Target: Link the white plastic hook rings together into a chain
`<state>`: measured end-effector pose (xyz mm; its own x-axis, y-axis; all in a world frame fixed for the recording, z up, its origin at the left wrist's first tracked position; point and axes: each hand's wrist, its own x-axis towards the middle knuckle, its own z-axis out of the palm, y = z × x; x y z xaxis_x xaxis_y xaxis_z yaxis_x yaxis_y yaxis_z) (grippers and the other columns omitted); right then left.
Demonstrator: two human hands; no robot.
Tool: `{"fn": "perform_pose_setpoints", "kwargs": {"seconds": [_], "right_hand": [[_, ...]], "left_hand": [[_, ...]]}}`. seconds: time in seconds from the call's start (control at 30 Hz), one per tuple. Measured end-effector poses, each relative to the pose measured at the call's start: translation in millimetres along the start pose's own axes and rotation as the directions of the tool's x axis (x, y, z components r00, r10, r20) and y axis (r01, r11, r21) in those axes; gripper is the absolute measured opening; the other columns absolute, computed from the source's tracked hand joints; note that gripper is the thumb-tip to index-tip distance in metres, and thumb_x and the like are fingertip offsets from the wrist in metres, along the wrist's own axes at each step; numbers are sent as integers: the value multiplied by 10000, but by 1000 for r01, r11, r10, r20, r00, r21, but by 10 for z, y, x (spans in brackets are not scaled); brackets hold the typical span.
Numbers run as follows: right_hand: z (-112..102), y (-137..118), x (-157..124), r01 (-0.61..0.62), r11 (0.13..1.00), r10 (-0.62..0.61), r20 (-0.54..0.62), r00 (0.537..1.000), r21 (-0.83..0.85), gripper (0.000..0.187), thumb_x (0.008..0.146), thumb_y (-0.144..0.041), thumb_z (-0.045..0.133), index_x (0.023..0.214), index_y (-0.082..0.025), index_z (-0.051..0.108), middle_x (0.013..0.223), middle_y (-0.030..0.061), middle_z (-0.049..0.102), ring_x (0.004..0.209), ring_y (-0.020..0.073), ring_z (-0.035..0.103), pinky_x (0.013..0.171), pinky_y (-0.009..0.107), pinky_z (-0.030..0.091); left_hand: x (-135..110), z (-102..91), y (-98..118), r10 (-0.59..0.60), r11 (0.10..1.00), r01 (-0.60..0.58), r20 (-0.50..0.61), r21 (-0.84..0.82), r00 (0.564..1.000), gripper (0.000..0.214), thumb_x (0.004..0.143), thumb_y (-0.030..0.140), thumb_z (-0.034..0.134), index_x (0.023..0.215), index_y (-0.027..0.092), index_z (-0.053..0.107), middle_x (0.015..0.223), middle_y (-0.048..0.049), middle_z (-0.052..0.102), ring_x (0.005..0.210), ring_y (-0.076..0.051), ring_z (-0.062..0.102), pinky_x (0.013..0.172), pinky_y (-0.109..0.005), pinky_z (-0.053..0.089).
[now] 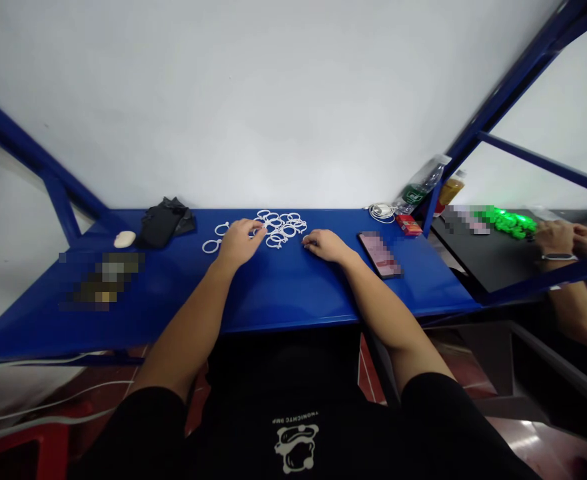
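Observation:
Several thin white plastic rings with small tabs lie in a loose heap on the blue table. My left hand rests palm down at the left side of the heap, its fingers loosely bent and apart, close to the rings. Two rings lie left of that hand, one of them a white ring at the outer edge. Just right of the heap, my right hand has its fingers curled together near the tabletop. Whatever is between those fingertips is too small to make out.
On the left are black cloth-like items, a pale rounded object and a blurred patch. To the right lie a phone, a red box, a white cable and a bottle. Beyond the blue frame, another person's hands work beside green lights.

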<state>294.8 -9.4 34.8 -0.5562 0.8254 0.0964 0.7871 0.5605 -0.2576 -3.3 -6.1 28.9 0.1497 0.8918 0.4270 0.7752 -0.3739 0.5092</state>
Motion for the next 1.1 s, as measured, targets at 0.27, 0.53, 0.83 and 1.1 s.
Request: {"fn": "perform_pose_setpoints", "kwargs": {"seconds": [0.27,0.53,0.83,1.1], "right_hand": [[65,-41,-7,54,995,-50,-46,998,85,202,974,-164,667,1099,-191,823,1108,88,806,986,212,725,907,301,509],[209,-210,40,82,804,50,-204,978,588,228,956,-368,693,1012,-175,802,788,3,728,676,128,576,650,230,435],[342,-309,110,117,611,144,-255,956,783,390,868,-556,763,944,-174,766,758,9,705,640,128,542,616,249,432],[416,-370,147,97,544,217,-251,943,833,392,845,-571,775,898,-184,747,674,-14,661,563,118,515,551,242,410]], "left_hand": [[-257,327,385,299,953,-270,293,-136,908,215,972,364,692,1113,247,804,1055,-68,782,1045,-266,703,977,-422,551],[-218,287,366,205,975,-175,260,-136,944,193,969,314,694,1107,244,810,1005,-50,785,882,-220,707,848,-355,547],[-217,229,424,219,970,-201,139,-135,966,261,1014,336,585,905,232,798,837,-42,760,793,-199,671,779,-340,509],[-211,246,375,264,956,-248,98,-156,959,285,1033,311,551,868,230,769,837,-43,743,819,-197,667,825,-347,526]]}}
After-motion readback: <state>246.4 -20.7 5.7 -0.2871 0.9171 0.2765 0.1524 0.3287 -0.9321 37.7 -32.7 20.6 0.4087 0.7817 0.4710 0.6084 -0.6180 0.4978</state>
